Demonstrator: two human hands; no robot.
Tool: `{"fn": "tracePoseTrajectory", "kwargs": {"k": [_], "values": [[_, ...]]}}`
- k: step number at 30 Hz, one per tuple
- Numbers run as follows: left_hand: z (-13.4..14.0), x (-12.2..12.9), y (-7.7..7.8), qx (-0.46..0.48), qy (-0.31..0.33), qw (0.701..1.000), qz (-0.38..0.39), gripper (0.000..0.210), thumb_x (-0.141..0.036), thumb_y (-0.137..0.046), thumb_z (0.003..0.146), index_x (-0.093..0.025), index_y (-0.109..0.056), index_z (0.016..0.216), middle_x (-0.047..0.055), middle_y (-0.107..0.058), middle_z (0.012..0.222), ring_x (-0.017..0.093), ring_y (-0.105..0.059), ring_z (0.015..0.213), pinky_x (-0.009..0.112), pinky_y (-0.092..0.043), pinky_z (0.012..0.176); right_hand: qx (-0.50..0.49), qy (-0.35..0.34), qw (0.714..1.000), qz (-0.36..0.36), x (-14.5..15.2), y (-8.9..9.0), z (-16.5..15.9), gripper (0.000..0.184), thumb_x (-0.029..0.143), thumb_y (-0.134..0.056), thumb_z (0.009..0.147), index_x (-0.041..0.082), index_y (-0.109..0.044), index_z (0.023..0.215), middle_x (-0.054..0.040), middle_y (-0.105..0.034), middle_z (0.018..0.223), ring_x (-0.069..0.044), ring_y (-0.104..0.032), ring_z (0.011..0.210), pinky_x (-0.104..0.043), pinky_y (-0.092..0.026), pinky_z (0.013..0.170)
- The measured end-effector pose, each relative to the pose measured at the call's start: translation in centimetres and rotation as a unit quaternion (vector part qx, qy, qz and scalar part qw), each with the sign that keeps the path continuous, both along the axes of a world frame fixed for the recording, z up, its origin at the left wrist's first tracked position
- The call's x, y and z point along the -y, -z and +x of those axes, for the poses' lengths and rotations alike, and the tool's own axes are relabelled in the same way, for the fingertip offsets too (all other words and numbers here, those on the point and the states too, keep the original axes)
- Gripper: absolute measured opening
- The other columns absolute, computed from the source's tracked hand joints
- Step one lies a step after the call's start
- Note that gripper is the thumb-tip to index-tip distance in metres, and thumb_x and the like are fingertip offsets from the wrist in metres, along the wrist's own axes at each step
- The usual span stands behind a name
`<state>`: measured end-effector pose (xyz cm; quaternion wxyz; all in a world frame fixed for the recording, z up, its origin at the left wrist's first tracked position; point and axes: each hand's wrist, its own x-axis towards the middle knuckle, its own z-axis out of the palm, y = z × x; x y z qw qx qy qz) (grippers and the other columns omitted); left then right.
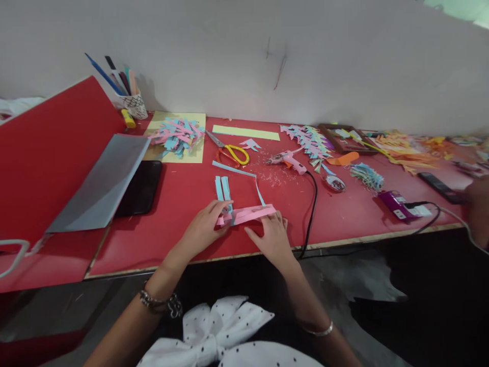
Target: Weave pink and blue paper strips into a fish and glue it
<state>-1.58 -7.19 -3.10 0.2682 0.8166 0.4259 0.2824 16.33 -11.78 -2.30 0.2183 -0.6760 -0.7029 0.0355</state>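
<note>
A pink paper strip (252, 214) lies crosswise near the front of the red table. My left hand (204, 227) grips its left end, thumb and fingers closed about it. At the other end, my right hand (273, 237) has its fingers on the strip, with the thumb set apart toward the left. Two short blue paper strips (223, 188) stretch away from the pink one beside my left fingers. A long, narrow blue strip (234, 169) bends at its right end and runs down to my right fingertips. Part of the strips is hidden under my fingers.
Yellow-handled scissors (236, 153) and a corded pink glue gun (288, 160) lie beyond my hands. Further back are a pile of paper pieces (179, 133) and a pen cup (134, 106). A dark tablet (143, 188) is left. Another person's hand (477, 201) shows at right.
</note>
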Motion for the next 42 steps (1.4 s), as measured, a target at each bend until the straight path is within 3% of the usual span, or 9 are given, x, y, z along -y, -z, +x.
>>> {"fn": "tracePoseTrajectory", "kwargs": {"k": [4,9,12,16,23,29,35,38,42], "values": [[0.1,0.0,-0.3,0.007,0.0,1.0,-0.006,0.038,-0.016,-0.051,0.074,-0.02,-0.046,0.112,0.007,-0.057,0.106,0.018,-0.058,0.089,0.032,-0.048,0.077,-0.008,-0.025,0.999,-0.042,-0.5,-1.2,0.1,0.023,0.02,-0.051,0.074,0.02,-0.061,0.095,-0.0104,-0.061,0.104,-0.028,-0.052,0.098,-0.047,-0.037,0.08],[0.1,0.1,-0.2,0.01,-0.001,1.0,-0.003,0.041,-0.015,-0.053,0.073,-0.019,-0.046,0.113,0.007,-0.057,0.105,0.019,-0.057,0.091,0.033,-0.047,0.078,-0.109,-0.016,0.992,0.052,-1.0,-2.3,0.6,0.033,0.013,-0.042,0.074,0.017,-0.055,0.104,-0.0116,-0.056,0.103,-0.024,-0.052,0.1,-0.042,-0.039,0.083],[0.0,0.1,-0.2,0.011,0.005,1.0,0.001,0.041,-0.016,-0.053,0.074,-0.02,-0.045,0.114,0.007,-0.056,0.105,0.018,-0.058,0.09,0.032,-0.048,0.076,-0.24,-0.029,0.966,0.091,-1.2,-2.3,0.8,0.03,0.017,-0.044,0.074,0.019,-0.05,0.104,-0.0094,-0.054,0.099,-0.019,-0.056,0.09,-0.034,-0.045,0.079],[-0.1,0.1,0.0,0.016,0.015,1.0,0.014,0.038,-0.018,-0.051,0.077,-0.021,-0.044,0.114,0.007,-0.056,0.104,0.018,-0.058,0.088,0.03,-0.048,0.074,-0.408,-0.042,0.91,0.06,-1.2,-1.6,0.5,0.026,0.022,-0.049,0.074,0.021,-0.046,0.099,-0.0049,-0.054,0.09,-0.014,-0.058,0.077,-0.029,-0.05,0.071],[-0.1,0.0,0.1,0.009,0.005,1.0,0.014,0.041,-0.015,-0.053,0.074,-0.021,-0.044,0.114,0.006,-0.056,0.104,0.018,-0.058,0.09,0.031,-0.048,0.076,-0.467,-0.108,0.877,0.012,-0.2,-0.7,-0.7,0.051,0.024,-0.054,0.074,0.023,-0.034,0.121,-0.0067,-0.05,0.104,-0.013,-0.058,0.084,-0.031,-0.052,0.077],[-0.1,0.0,0.2,0.01,0.004,1.0,0.012,0.045,-0.011,-0.054,0.072,-0.02,-0.045,0.114,0.007,-0.056,0.106,0.018,-0.058,0.089,0.032,-0.048,0.077,-0.44,-0.088,0.893,0.001,0.0,-0.1,-0.8,0.074,0.027,-0.061,0.07,0.023,-0.021,0.132,-0.0062,-0.053,0.098,-0.014,-0.06,0.082,-0.032,-0.053,0.075],[0.0,0.1,0.6,0.019,0.0,0.999,0.028,0.041,-0.011,-0.049,0.074,-0.02,-0.045,0.114,0.007,-0.056,0.105,0.017,-0.058,0.087,0.031,-0.048,0.077,-0.483,-0.118,0.868,-0.002,0.0,0.1,-1.5,0.072,0.023,-0.053,0.075,0.024,-0.012,0.135,-0.0048,-0.057,0.096,-0.013,-0.062,0.081,-0.03,-0.053,0.077],[0.0,0.1,0.5,0.013,-0.004,0.999,0.032,0.041,-0.011,-0.048,0.074,-0.02,-0.045,0.114,0.006,-0.056,0.104,0.016,-0.057,0.088,0.03,-0.048,0.078,-0.455,-0.114,0.883,0.02,0.1,0.4,-2.0,0.062,0.019,-0.047,0.077,0.022,-0.02,0.133,-0.006,-0.057,0.095,-0.013,-0.062,0.081,-0.029,-0.053,0.074],[0.0,0.1,0.3,0.011,-0.001,0.999,0.037,0.038,-0.012,-0.047,0.075,-0.018,-0.046,0.113,0.008,-0.055,0.104,0.017,-0.057,0.088,0.031,-0.048,0.079,-0.334,-0.058,0.934,0.107,0.0,0.7,-2.1,0.036,0.02,-0.043,0.08,0.016,-0.044,0.115,-0.0119,-0.054,0.101,-0.015,-0.061,0.078,-0.029,-0.053,0.071]]}}
